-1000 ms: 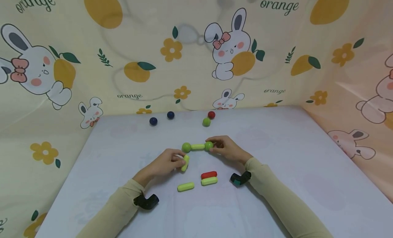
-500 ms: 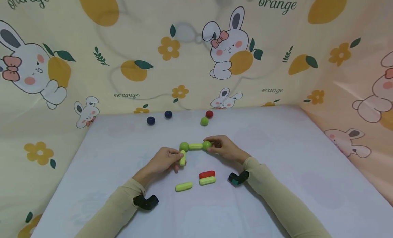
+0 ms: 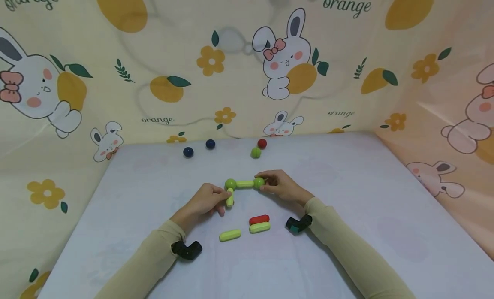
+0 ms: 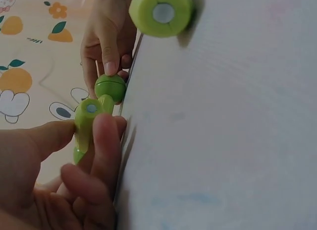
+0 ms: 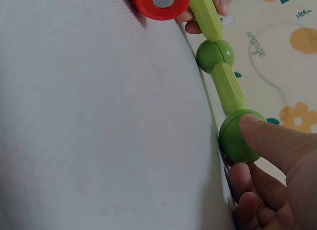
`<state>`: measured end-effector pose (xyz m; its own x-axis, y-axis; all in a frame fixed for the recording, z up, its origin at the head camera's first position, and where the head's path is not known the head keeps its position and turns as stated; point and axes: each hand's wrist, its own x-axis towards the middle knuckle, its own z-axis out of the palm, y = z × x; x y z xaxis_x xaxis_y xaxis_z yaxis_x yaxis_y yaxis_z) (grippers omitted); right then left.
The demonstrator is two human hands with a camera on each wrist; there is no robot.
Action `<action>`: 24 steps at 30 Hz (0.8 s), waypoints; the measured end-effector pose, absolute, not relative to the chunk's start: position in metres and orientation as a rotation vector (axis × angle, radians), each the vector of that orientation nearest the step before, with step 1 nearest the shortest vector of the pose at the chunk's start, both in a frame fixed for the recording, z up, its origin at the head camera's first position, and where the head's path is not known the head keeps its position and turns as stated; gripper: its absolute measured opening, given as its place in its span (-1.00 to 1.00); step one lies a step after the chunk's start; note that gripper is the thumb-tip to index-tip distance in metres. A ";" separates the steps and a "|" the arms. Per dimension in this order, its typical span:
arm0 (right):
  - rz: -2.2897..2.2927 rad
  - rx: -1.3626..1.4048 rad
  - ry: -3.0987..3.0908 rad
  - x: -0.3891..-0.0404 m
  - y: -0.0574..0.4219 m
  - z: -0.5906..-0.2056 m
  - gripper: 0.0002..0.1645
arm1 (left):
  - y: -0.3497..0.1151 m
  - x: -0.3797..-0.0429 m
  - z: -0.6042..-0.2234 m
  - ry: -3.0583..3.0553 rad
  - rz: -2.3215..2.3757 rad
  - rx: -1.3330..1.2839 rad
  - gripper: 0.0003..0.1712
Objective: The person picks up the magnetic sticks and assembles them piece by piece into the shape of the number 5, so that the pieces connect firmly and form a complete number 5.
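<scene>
My left hand (image 3: 206,200) pinches a yellow-green magnetic building rod (image 4: 85,127) between thumb and fingers. In the head view its far end meets the left green ball (image 3: 230,184). A second yellow-green rod (image 5: 230,89) joins that ball to the right green ball (image 5: 238,136), so the pieces form a corner. My right hand (image 3: 283,185) holds the right ball, its thumb on top and fingers behind and below. A pale metal disc shows in the near end of the left hand's rod in the left wrist view.
Nearer me lie a red rod (image 3: 259,219) against a yellow-green rod (image 3: 260,227), with another yellow-green rod (image 3: 230,235) to their left. At the back sit two dark blue balls (image 3: 188,152), a red ball (image 3: 262,143) and a green ball (image 3: 256,152). A printed curtain (image 3: 231,89) stands behind the table.
My left hand has turned its rod and brought the end up to the left green ball. The right hand keeps its hold on the right ball. The head view has shifted slightly.
</scene>
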<state>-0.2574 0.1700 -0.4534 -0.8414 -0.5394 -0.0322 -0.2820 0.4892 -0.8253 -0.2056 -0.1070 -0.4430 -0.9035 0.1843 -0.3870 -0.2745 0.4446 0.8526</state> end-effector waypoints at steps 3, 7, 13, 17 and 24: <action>-1.277 -0.692 2.451 -0.256 0.169 -0.453 -0.49 | -0.108 -0.207 -0.442 2.265 1.451 -0.110 -0.60; -1.282 -0.685 2.453 -0.256 0.169 -0.454 -0.49 | -0.109 -0.208 -0.443 2.241 1.451 -0.133 -0.58; -1.281 -0.685 2.458 -0.258 0.170 -0.456 -0.48 | -0.111 -0.210 -0.446 2.225 1.475 -0.102 -0.56; -1.267 -0.678 2.466 -0.258 0.170 -0.456 -0.48 | -0.112 -0.210 -0.447 2.202 1.497 -0.078 -0.57; -1.264 -0.691 2.469 -0.259 0.169 -0.457 -0.48 | -0.114 -0.210 -0.447 2.143 1.547 -0.044 -0.56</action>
